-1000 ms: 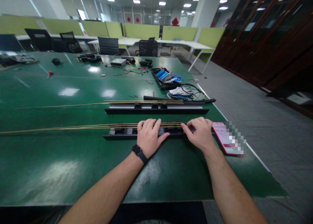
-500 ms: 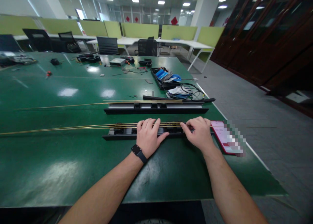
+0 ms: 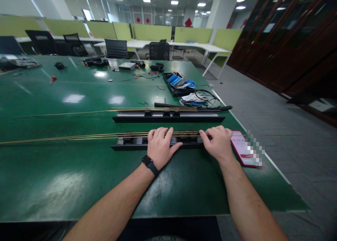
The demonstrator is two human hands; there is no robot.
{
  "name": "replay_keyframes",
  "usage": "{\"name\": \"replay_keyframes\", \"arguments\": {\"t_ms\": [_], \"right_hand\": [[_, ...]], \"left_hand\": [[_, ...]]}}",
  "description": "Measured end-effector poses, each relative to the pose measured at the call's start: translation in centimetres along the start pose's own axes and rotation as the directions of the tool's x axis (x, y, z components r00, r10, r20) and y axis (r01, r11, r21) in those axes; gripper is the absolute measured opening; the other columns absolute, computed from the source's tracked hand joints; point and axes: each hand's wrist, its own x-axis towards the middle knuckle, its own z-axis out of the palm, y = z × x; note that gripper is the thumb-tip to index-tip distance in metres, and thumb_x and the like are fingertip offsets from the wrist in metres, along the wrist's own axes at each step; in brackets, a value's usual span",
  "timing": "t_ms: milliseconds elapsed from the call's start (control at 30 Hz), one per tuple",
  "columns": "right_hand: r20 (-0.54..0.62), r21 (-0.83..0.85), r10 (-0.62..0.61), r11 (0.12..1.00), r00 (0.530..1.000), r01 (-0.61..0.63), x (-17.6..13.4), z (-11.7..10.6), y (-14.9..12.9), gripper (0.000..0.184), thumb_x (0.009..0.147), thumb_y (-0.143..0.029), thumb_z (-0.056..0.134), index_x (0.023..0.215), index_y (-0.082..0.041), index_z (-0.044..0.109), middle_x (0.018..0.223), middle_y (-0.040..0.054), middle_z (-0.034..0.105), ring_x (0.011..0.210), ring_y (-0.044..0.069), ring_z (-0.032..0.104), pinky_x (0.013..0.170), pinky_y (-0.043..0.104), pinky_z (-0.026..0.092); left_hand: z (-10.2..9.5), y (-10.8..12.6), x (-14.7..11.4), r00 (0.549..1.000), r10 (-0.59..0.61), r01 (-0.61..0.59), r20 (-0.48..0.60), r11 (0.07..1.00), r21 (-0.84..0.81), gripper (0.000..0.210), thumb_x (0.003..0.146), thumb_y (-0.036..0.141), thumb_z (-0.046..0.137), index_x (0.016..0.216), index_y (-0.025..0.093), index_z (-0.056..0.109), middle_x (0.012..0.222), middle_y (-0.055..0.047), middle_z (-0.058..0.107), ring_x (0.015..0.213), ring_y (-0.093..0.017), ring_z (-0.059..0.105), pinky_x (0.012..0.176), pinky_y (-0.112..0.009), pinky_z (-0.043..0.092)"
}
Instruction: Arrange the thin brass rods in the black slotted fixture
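My left hand [image 3: 159, 146], with a dark watch on the wrist, rests over a long black rail [image 3: 129, 147]. Its fingers are stretched across thin brass-coloured rods [image 3: 100, 136] lying along the rail, and the thumb is spread apart. At the rail's right end, my right hand [image 3: 218, 142] is closed in a pinch on a thin rod. A faint line of that rod runs out to the right past the hand. Dark blocks [image 3: 128, 138] sit inside the rail, partly covered by the rods and my fingers.
Behind lies a second black rail [image 3: 168, 119] with more rods on it. A red-edged phone [image 3: 240, 148] is by my right hand. Farther back are a black tray [image 3: 173, 90] with blue items, gloves [image 3: 193, 98] and looped cable [image 3: 210, 97]. The green table's right edge is close.
My right hand has shifted slightly right, drawing the thin rod with it; one rod's left end now shows on the table. My left hand has stayed in place.
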Motion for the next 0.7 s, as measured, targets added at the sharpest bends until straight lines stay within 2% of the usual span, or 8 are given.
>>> {"name": "replay_keyframes", "arguments": {"t_ms": [200, 400, 700], "right_hand": [[0.004, 0.044, 0.011, 0.999, 1.000, -0.011, -0.01, -0.14, -0.11, 0.039, 0.098, -0.049, 0.057, 0.069, -0.022, 0.059, 0.075, 0.0038, 0.069, 0.085, 0.023, 0.054, 0.087, 0.044, 0.027], [0.023, 0.085, -0.039, 0.996, 0.999, 0.037, -0.05, -0.15, -0.58, 0.035, 0.096, -0.048, 0.060, 0.074, -0.022, 0.061, 0.077, 0.0026, 0.069, 0.085, 0.022, 0.057, 0.089, 0.042, 0.029], [0.007, 0.043, -0.038, 0.998, 0.999, 0.038, -0.05, 0.12, -0.33, 0.040, 0.099, -0.047, 0.056, 0.068, -0.022, 0.059, 0.071, 0.0031, 0.067, 0.082, 0.022, 0.055, 0.087, 0.042, 0.028]], "left_hand": [[0.03, -0.07, -0.08, 1.000, 0.001, -0.001, 0.004, 1.000, 0.001, 0.056, 0.094, 0.058, 0.067, 0.135, 0.020, 0.065, 0.129, -0.014, 0.071, 0.126, -0.032, 0.061, 0.109, -0.050, 0.035], [0.14, -0.12, -0.10, 1.000, -0.001, 0.001, 0.010, 1.000, 0.000, 0.056, 0.093, 0.059, 0.067, 0.135, 0.021, 0.066, 0.130, -0.014, 0.071, 0.125, -0.031, 0.061, 0.109, -0.050, 0.035], [0.08, -0.08, -0.04, 1.000, -0.001, 0.001, 0.008, 1.000, 0.006, 0.056, 0.093, 0.058, 0.068, 0.135, 0.022, 0.066, 0.130, -0.013, 0.071, 0.125, -0.032, 0.061, 0.108, -0.050, 0.036]]}}
